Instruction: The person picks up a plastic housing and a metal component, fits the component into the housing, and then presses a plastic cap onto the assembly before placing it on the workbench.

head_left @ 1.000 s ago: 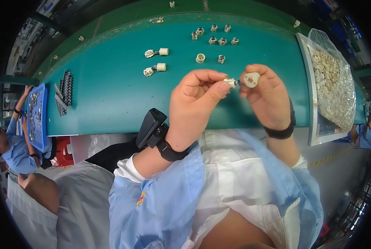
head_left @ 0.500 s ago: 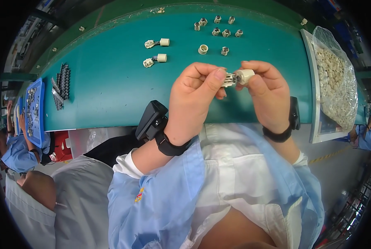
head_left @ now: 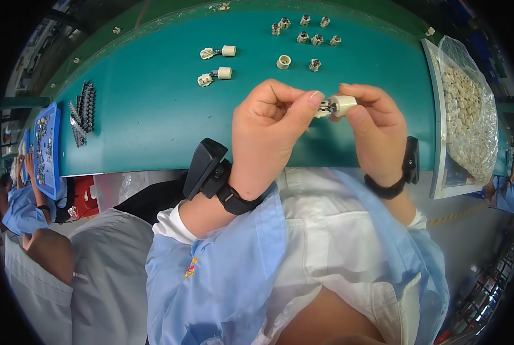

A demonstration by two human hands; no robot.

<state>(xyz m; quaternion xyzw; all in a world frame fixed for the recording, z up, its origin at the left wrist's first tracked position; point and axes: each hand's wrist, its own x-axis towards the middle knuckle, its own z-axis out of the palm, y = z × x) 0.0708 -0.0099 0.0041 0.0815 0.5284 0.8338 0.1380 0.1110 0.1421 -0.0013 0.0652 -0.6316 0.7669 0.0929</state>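
My left hand [head_left: 268, 129] pinches a small cream plastic insert with dark metal parts [head_left: 323, 110] between thumb and index finger, and the thumb hides much of it. In my right hand [head_left: 378, 129], thumb and fingers are closed around a round cream plastic cap [head_left: 345, 104]. The cap's open end faces the insert, and the two lie in line, end to end; how far they join I cannot tell. Above the hands, a loose cream cap [head_left: 284, 62] and a single insert [head_left: 314, 65] rest on the green tabletop [head_left: 170, 115].
Several inserts [head_left: 317, 39] are grouped at the far side. To the left lie two cap-and-insert pairs, one [head_left: 224, 73] nearer, and grey strips [head_left: 87, 107]. A blue tray [head_left: 51, 172] holds small parts; a plastic bag of cream pieces [head_left: 464, 109] sits right. A co-worker [head_left: 24, 201] is at left.
My left thumb has slid toward the cap and now covers more of the insert. The cap has shifted slightly right and up with my right hand.
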